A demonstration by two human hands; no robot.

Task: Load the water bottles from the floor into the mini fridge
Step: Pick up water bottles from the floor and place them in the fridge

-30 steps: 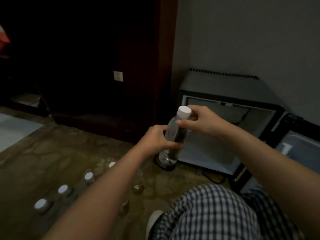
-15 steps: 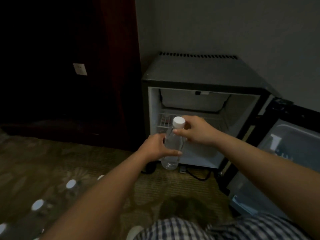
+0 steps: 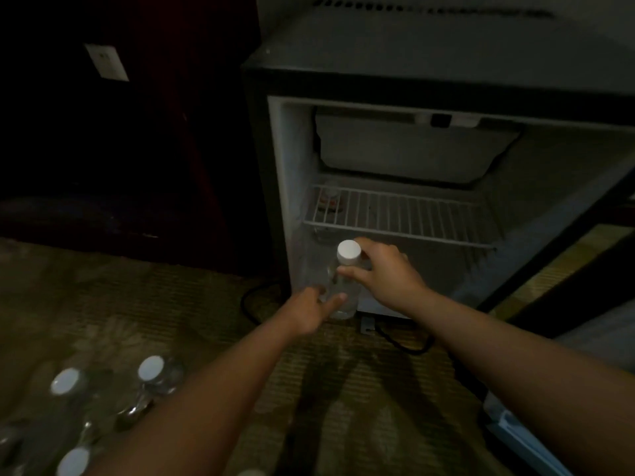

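Observation:
A clear water bottle (image 3: 344,293) with a white cap is held upright at the lower left opening of the open mini fridge (image 3: 426,87). My right hand (image 3: 385,273) grips it just under the cap. My left hand (image 3: 309,309) touches its lower body with the fingers loosening. Several more white-capped bottles (image 3: 151,372) stand on the carpet at the lower left. A wire shelf (image 3: 402,214) crosses the fridge above the bottle, with a small dark item at its back left.
The fridge door (image 3: 567,304) hangs open on the right. A black power cord (image 3: 402,341) loops on the carpet in front of the fridge. Dark wooden furniture (image 3: 137,149) with a wall socket stands to the left.
The view has moved closer to the fridge. Both hands have carried the bottle forward to the fridge's lower opening, and my left hand's grip has loosened.

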